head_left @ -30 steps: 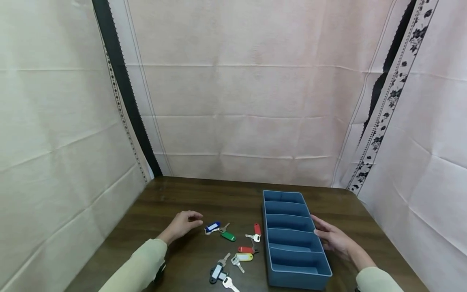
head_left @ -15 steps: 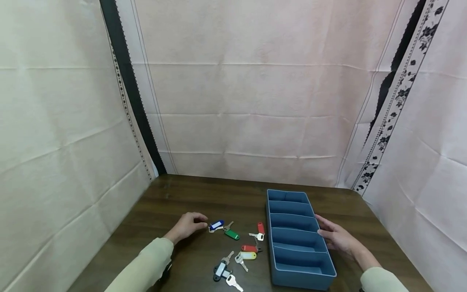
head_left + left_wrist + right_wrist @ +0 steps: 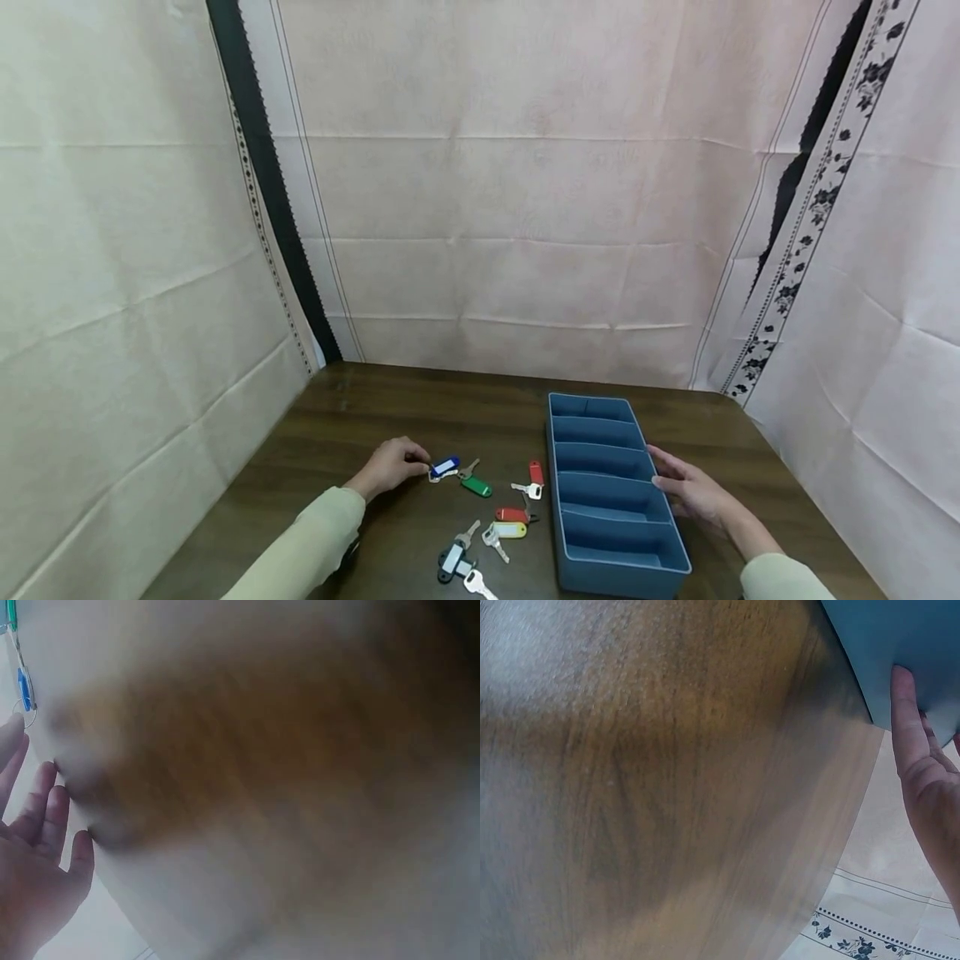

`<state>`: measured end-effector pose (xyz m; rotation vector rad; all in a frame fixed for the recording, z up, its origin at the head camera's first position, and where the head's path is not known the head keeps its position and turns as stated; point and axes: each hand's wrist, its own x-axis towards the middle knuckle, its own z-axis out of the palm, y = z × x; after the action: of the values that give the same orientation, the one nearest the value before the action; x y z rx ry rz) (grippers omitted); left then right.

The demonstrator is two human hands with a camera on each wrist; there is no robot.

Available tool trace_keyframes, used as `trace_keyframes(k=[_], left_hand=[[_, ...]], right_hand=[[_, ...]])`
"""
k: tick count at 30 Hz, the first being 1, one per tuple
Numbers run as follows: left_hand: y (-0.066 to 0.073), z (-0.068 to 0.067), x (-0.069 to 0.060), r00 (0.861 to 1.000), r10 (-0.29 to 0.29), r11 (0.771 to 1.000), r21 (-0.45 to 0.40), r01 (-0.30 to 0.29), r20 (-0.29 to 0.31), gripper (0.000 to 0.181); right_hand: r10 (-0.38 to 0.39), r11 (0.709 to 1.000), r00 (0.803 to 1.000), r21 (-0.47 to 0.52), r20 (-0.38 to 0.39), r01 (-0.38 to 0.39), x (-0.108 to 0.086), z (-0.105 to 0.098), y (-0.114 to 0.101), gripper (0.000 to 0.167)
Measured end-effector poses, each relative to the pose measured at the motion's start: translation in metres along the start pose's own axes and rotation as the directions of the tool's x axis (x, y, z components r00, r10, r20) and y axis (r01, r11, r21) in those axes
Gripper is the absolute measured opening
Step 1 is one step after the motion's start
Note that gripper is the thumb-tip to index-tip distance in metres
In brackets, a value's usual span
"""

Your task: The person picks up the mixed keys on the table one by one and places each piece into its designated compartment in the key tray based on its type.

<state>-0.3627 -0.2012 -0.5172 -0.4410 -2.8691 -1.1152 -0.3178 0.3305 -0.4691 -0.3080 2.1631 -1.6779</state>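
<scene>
On the brown table [image 3: 397, 408], a bit left of the box: a blue tag [image 3: 445, 467] with a silver key [image 3: 442, 477] under it and a thin round ring [image 3: 35, 716]. Right at that ring, the fingertips of the left hand [image 3: 392, 467], with thumb and first finger close together and the other fingers loose. Cannot tell if pinching the ring or only touching it. Just beside the blue tag, a green tag [image 3: 476, 487] with a dull key [image 3: 469, 468]. Farther right, a red tag [image 3: 536, 472] with a shiny key [image 3: 531, 491]. Below that, a second red tag [image 3: 512, 515], then a yellow tag [image 3: 511, 529] with its key [image 3: 496, 542]. Nearest of all, dark tags [image 3: 451, 562] in a little heap, with keys [image 3: 478, 584] sticking out. To the right, a long blue box [image 3: 622, 581] with five spaces in a row. Against its right side, the right hand [image 3: 697, 493], fingers stretched out along the wall. On both arms, pale green sleeves [image 3: 303, 542]. Behind everything, pale cloth [image 3: 510, 208], with black flowers [image 3: 823, 198] down the right.
</scene>
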Motion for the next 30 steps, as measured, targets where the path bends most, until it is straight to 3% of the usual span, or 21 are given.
trace_keyframes(k=[6,12,19,23,30], left_hand=[[0.002,0.002,-0.001,1.000,-0.015,0.998,0.054,0.015,0.012,0.002],[0.003,-0.001,0.001,1.000,0.014,0.999,0.053,-0.014,0.003,0.007],[0.006,-0.004,0.005,0.999,0.035,0.999,-0.005,-0.035,0.041,0.008],[0.014,-0.009,0.010,0.998,0.056,0.997,-0.050,-0.055,0.016,0.008],[0.030,-0.017,0.022,0.999,0.019,0.988,-0.150,-0.026,-0.049,0.007]], right_hand=[[0.004,1.000,1.000,0.012,0.021,-0.005,0.001,0.000,0.003,0.067],[-0.010,1.000,1.000,0.018,0.006,0.009,0.003,-0.001,0.002,0.067],[-0.006,1.000,1.000,0.021,0.005,0.006,0.001,-0.001,0.002,0.067],[-0.022,1.000,1.000,0.017,-0.002,0.022,0.000,0.000,0.000,0.068],[-0.013,1.000,1.000,0.025,-0.011,0.014,-0.001,0.001,-0.002,0.067]])
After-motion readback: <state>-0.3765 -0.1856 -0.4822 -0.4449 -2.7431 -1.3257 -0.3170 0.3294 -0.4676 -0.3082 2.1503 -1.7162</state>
